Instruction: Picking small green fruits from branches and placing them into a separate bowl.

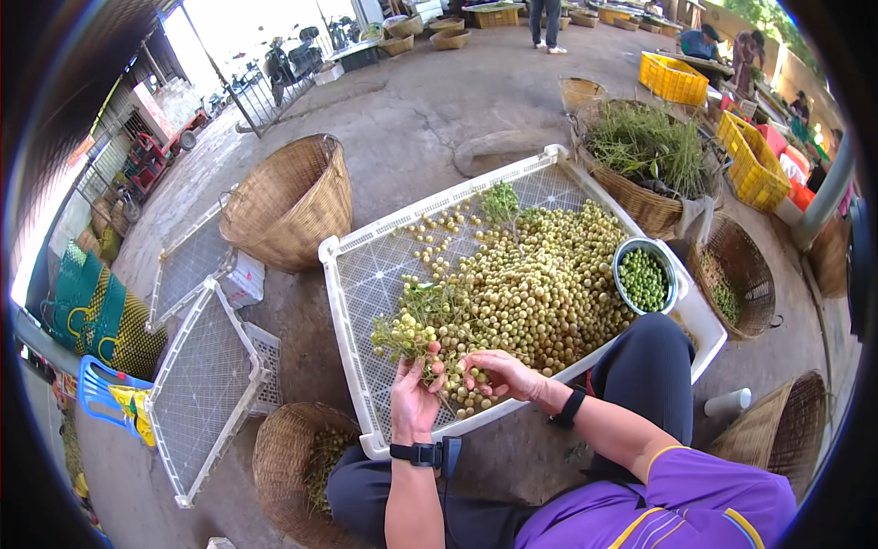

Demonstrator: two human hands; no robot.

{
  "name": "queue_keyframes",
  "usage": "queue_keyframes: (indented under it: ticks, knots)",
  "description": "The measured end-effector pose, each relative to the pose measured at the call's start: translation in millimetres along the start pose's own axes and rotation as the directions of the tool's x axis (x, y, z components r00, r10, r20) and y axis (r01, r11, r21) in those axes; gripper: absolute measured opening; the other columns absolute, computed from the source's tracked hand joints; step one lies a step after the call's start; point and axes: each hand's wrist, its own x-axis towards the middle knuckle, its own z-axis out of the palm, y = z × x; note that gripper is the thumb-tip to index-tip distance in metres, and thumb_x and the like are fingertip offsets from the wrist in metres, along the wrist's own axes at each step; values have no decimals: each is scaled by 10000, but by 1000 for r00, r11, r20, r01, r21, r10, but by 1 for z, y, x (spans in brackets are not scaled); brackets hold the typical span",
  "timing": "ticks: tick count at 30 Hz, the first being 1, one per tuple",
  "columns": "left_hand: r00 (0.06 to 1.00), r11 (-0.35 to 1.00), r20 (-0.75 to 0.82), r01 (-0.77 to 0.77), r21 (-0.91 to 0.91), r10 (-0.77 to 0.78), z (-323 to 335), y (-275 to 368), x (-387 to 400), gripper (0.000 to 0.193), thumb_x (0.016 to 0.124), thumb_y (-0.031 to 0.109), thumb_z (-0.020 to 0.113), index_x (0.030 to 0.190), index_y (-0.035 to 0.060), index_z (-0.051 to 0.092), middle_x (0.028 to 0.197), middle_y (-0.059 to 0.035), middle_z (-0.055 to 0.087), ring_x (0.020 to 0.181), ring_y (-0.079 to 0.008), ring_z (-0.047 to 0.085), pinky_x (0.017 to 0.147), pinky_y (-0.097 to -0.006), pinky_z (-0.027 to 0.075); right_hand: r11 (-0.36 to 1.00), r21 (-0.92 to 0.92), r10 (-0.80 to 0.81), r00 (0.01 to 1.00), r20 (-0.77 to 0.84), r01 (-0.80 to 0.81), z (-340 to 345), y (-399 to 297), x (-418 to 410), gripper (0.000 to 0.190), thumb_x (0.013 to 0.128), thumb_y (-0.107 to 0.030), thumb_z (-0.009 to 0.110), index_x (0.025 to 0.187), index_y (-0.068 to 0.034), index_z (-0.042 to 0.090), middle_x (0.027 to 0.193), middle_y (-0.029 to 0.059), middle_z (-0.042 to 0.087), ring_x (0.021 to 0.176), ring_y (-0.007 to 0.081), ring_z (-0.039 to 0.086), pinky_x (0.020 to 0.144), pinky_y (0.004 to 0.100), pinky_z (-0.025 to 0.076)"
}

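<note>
My left hand holds a stemmed bunch of small round fruits over the near left part of a white mesh tray. Right beside it, my right hand has its fingers bent at fruits of the same cluster; whether it grips one cannot be told. A large heap of loose yellowish-brown round fruits covers the middle and right of the tray. A leafy green sprig lies at the far side. At the tray's right edge stands a metal bowl filled with green fruits.
A wicker basket stands beyond the tray's left corner; another is near my left knee. Green stems fill a basket at the right. White mesh trays lean at the left. A white cylindrical container lies at the right. People are farther off.
</note>
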Motion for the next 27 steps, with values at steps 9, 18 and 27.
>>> queue_keyframes:
  ticks: [9,18,27]
  knots:
    - [998,987,-20,-63,148,67,-4,-4,0,288,913,86,455,1197,96,495,1110,-110,561,779,-145,530,525,-195,394,998,-58,33,998,-58,-36,16,0,1,273,868,-334,580,986,-88,563,756,-16,604,544,19,515,410,128,313]
    - [984,993,-131,-122,-11,119,-26,-3,8,152,934,68,381,1043,84,485,937,-75,555,639,-104,459,425,-171,320,996,63,72,995,-67,-68,22,8,-1,233,897,-335,528,880,-104,547,693,-28,552,523,39,490,392,149,281]
    - [970,996,-231,-84,-18,78,-21,-9,9,82,938,94,343,875,108,395,736,-37,451,522,-81,375,393,-183,252,909,404,144,987,-73,-103,16,24,0,215,918,-299,475,901,-88,509,696,19,492,492,69,431,354,145,242]
